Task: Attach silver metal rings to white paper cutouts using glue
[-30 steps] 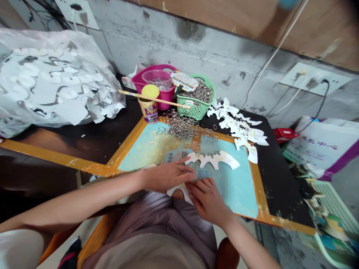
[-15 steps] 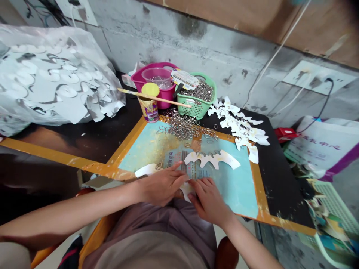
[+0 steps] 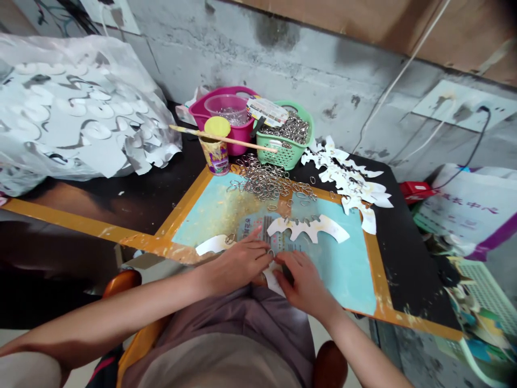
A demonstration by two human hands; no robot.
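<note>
While partly hidden between loosely curled left hand and right hand, touching both: flat white cut-out, long axis unclear. Just beside left fingertips — small silver metal ring; grip on either indiscernible.

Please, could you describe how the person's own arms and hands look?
The left grip and the right grip are bare hands without gloves. Both forearms are bare, with no watch or bracelet visible. A pale sleeve meets the left one; no right sleeve is in view.
</note>
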